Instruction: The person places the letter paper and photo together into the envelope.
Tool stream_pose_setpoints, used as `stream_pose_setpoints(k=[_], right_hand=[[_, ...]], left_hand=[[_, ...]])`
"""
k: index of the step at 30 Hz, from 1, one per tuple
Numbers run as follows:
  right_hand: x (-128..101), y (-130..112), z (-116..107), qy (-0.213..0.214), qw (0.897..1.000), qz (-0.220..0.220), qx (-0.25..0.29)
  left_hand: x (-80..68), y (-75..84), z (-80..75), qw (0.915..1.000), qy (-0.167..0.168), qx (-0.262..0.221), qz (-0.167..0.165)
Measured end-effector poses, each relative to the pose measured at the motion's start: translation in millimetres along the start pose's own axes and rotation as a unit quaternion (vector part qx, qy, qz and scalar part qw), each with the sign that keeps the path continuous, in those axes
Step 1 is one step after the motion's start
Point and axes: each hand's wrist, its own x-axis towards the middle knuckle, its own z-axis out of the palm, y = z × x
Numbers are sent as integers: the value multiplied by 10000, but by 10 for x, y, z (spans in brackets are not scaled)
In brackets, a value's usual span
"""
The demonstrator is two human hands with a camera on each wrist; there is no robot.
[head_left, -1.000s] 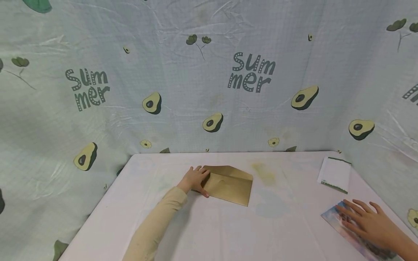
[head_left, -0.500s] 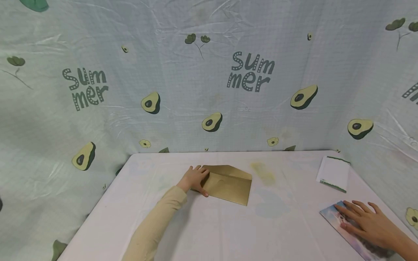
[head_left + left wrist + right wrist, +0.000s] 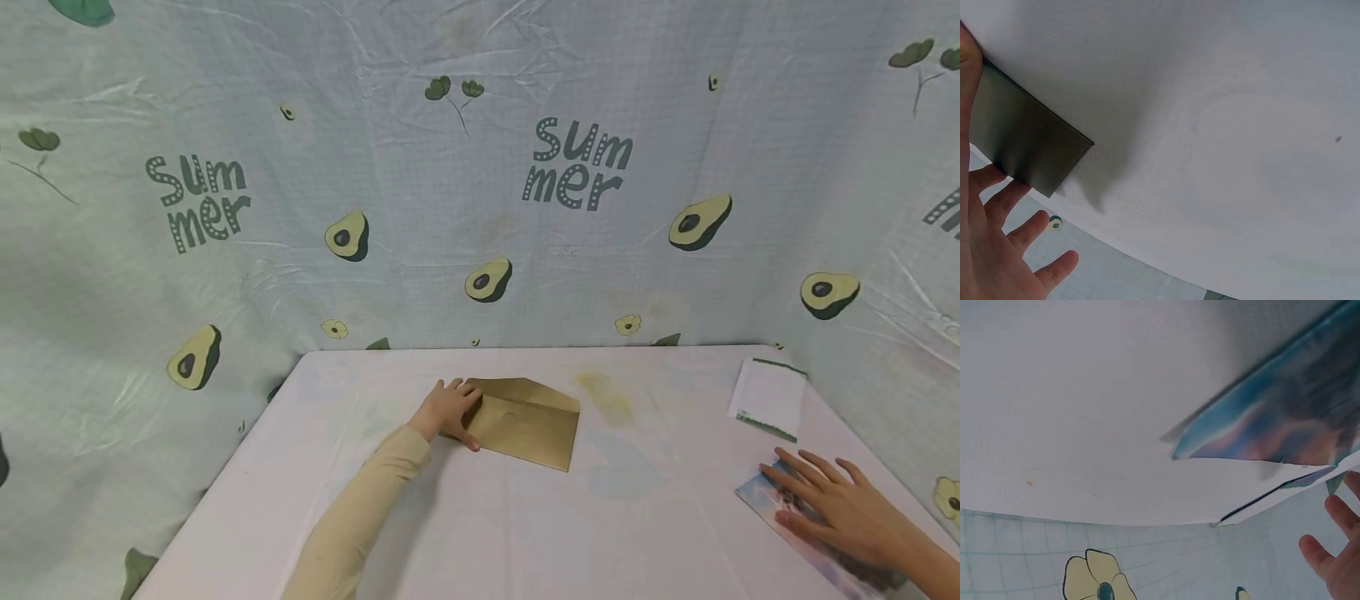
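Gold rectangular paper envelope [image 3: 528, 427] seems steadied, left hand [image 3: 447, 414] gripping its nine-o'clock end; right hand [image 3: 843, 507], loosely spread, covers glossy blue-pink card [image 3: 768, 497] at four o'clock, likely needing grasping.

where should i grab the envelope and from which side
Probably best to pinch the envelope at its right short edge, coming from the right. It is thin and flat, which suits a pinch, and that edge is free, while the left grip covers the left end. I'd avoid the far side, where the flap is open.
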Motion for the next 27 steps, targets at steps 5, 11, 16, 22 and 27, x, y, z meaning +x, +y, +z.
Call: stream_pose_setpoints(k=[5, 11, 16, 22, 27], right_hand=[[11, 6, 15, 149, 9996, -203, 157], [23, 34, 34, 283, 9989, -372, 90], [80, 58, 29, 264, 9985, -461, -116], [131, 86, 4, 99, 9982, -512, -303], [139, 104, 3, 112, 9977, -601, -276]], left_hand=[[9, 8, 0, 10000, -1, 6, 21], [33, 5, 17, 10000, 0, 51, 21], [31, -4, 24, 10000, 5, 45, 23], [30, -3, 0, 9999, 57, 70, 56], [21, 6, -14, 10000, 13, 30, 43]])
